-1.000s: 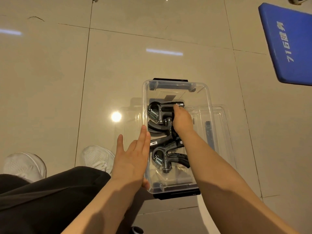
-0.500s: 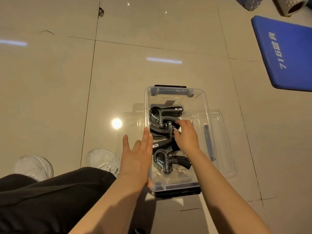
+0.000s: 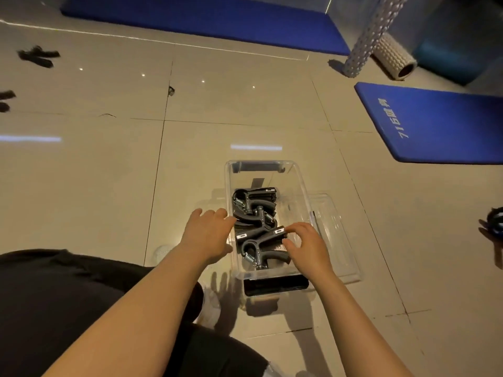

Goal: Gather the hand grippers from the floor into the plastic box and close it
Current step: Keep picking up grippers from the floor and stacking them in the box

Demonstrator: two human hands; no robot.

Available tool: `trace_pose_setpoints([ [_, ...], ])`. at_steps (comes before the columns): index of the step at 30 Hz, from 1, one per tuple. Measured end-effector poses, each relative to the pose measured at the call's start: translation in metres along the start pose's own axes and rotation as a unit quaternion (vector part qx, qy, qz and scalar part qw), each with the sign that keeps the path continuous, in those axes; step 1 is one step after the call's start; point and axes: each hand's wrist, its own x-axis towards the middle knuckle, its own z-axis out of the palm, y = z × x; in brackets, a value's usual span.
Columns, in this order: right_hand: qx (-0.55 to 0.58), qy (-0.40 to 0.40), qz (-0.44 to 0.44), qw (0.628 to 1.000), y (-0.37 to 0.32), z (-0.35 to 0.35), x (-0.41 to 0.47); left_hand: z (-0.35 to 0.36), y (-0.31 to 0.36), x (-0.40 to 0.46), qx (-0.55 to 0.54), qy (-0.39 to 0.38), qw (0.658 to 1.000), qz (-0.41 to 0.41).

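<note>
With the left hand [image 3: 209,235] flat on the plastic box [image 3: 299,186] and the right hand [image 3: 306,244] loosely spread over them, the hand grippers [image 3: 261,229] look stiff and springy — dark shapes at ten o'clock, perhaps more, best pinched by a handle.

arms [image 3: 152,317]: bare, sleeveless | trousers [image 3: 54,295]: black | shoe [image 3: 163,253]: white

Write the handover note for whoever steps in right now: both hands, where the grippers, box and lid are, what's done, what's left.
Left hand: open, resting against the plastic box at its left wall.
Right hand: over the box, fingers loosely curled above the nearest of the hand grippers; a grasp cannot be confirmed.
Done: several grippers lie in the box.
Left: dark pieces on the floor far left may be more grippers; check them. The lid lies beside the box on its right; put it on.
</note>
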Motion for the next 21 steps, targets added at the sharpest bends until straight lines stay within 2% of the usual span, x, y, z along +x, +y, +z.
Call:
trace_pose_setpoints([
  [3,0.015,0.029,0.008,0.999,-0.001,-0.019,-0.015,-0.011,-0.003,-0.022,-0.021,0.039,0.999,-0.013],
  [6,0.025,0.033,0.009,0.999,-0.004,-0.029,-0.027,-0.014,-0.006,-0.053,-0.090,0.065,0.992,-0.066],
  [12,0.070,0.008,-0.005,0.997,-0.044,-0.026,-0.030,-0.020,-0.018,-0.109,-0.256,0.159,0.944,-0.130],
  [17,0.090,-0.044,-0.047,0.994,-0.107,-0.022,-0.012,-0.013,-0.044,-0.127,-0.309,0.159,0.927,-0.141],
  [21,0.086,-0.059,-0.067,0.992,-0.165,0.004,0.010,-0.006,-0.081,-0.124,-0.391,0.160,0.890,-0.172],
])
